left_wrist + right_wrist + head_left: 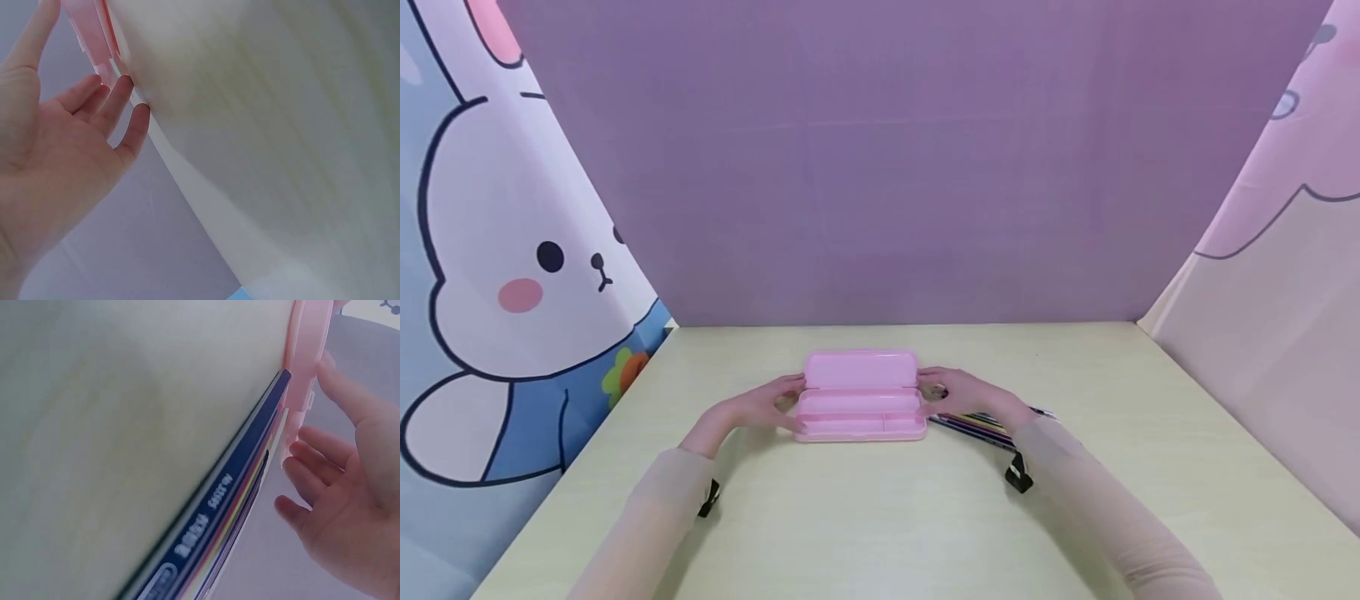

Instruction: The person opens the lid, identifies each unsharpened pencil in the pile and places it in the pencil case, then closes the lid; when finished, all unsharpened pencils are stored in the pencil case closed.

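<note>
A pink pencil case lies on the table with its lid tilted up at the back; its tray has a divider right of the middle. At its left end is my left hand, thumb at the front part and fingertips beside the lid. My right hand is at the other end in the same way, its thumb against the case wall in the right wrist view. Fingers of both hands are relaxed and spread apart. Several coloured pencils lie in a bundle beside the case, partly hidden under my right wrist.
The pale table runs back to a purple backdrop. Cartoon-printed cloth hangs on both sides, with a rabbit at left. A dark strap shows at the right sleeve.
</note>
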A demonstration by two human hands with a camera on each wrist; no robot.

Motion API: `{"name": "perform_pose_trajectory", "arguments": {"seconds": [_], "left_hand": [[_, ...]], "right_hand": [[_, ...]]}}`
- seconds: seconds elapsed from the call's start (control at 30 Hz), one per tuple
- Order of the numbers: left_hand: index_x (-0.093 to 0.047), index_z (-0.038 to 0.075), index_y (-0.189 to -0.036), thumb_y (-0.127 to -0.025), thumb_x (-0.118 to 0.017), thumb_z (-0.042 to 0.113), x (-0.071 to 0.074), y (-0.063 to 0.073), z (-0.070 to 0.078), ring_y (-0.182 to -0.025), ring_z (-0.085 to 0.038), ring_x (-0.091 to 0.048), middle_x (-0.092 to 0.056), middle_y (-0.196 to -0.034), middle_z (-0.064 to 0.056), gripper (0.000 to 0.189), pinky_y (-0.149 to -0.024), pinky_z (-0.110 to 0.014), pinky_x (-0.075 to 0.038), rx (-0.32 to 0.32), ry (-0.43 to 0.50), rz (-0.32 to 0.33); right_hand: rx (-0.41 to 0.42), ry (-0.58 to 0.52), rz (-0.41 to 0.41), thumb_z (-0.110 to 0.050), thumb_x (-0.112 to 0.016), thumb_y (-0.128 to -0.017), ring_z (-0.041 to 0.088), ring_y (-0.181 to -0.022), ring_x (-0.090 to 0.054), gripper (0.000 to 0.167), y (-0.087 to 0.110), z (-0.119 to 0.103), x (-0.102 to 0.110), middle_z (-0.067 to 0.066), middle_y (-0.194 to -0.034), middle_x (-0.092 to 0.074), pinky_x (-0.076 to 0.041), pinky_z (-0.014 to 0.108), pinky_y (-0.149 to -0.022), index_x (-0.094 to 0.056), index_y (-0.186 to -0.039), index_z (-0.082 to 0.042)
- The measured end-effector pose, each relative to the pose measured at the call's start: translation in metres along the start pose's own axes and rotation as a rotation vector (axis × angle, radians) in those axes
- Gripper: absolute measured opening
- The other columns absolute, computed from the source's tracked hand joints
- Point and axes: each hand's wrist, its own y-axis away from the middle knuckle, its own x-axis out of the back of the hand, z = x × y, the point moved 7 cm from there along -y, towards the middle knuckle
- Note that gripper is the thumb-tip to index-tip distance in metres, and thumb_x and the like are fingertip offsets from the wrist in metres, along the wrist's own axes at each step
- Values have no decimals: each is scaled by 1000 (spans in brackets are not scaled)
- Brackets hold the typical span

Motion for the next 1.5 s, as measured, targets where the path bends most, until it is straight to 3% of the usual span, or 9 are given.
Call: {"name": "perform_pose_trajectory", "arguments": {"seconds": [0.13, 0.33, 0.53, 0.83, 1.03, 1.2, 1.5], "left_hand": [[-21, 1, -148, -76, -76, 37, -1, -2, -1, -134, -39, -32, -20, -153, -20, 97, -111, -57, -19, 2, -14, 13], [-27, 2, -146, -75, -77, 37, -1, -5, 0, -133, -38, -35, -14, -155, -17, 93, -110, -56, -24, 12, -5, 23], [-34, 6, -144, -74, -78, 36, 0, -7, 0, -132, -39, -35, -11, -155, -16, 88, -108, -56, -28, 24, 6, 30], [-38, 4, -141, -76, -77, 34, -1, -5, 2, -130, -38, -38, -40, -142, -19, 81, -109, -55, -28, 17, 21, 32], [-41, 5, -140, -77, -76, 33, 0, -3, 2, -131, -37, -38, -43, -141, -17, 78, -109, -55, -26, 2, 32, 31], [-41, 10, -141, -76, -77, 35, 0, 0, 0, -133, -37, -35, -41, -143, -15, 79, -109, -57, -24, 32, 31, 25], [-40, 14, -142, -76, -77, 34, -2, 0, 0, -134, -36, -33, -40, -145, -14, 77, -110, -57, -23, 24, 50, 21]], "right_hand": [[18, -27, 46, -31, -66, -87, 39, -135, -32, 64, 0, 1, 5, 17, -147, -37, -28, 56, -108, -43, -138, 1], [36, -50, 127, -24, -59, -92, 34, -123, -49, 49, 2, 9, 17, 16, -139, -48, -40, 50, -102, -48, -135, -2], [32, -39, 246, -20, -59, -93, 32, -125, -48, 41, 10, 25, 35, 13, -131, -56, -39, 49, -103, -55, -129, -2], [34, -9, 339, -20, -57, -94, 31, -112, -58, 36, 28, 47, 55, 15, -121, -62, -46, 47, -95, -57, -125, 0], [7, -23, 348, -16, -57, -94, 31, -108, -60, 34, 41, 58, 59, 17, -117, -64, -48, 45, -92, -58, -122, 3], [-43, -22, 308, -17, -57, -94, 30, -105, -61, 33, 49, 73, 57, 17, -114, -65, -50, 43, -89, -59, -120, 3], [-69, 14, 276, -15, -59, -92, 27, -95, -63, 29, 66, 91, 59, 14, -104, -68, -52, 41, -83, -63, -113, 4]]}}
